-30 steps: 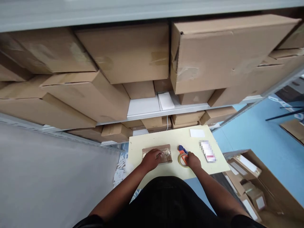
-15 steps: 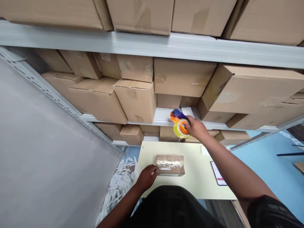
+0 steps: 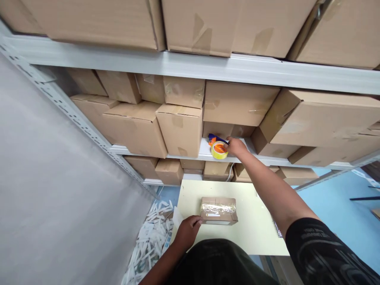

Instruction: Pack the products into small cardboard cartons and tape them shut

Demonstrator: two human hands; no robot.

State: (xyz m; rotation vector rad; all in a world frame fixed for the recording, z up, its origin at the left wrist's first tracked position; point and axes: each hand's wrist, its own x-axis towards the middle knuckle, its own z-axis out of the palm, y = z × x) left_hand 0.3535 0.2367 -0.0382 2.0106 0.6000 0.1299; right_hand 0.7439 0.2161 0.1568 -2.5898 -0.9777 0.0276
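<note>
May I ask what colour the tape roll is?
The tape roll is yellow; it shows best in the head view.

Metal shelving beyond the right hand, cardboard cartons on its tiers, a white cable below that hand, a heap of white strips left of the left hand, a grey wall farther left, blue floor right of both hands.

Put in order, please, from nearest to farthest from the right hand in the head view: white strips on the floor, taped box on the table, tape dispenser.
1. Tape dispenser, held in the right hand.
2. Taped box, below it on the table.
3. White strips, farthest, at lower left.
</note>
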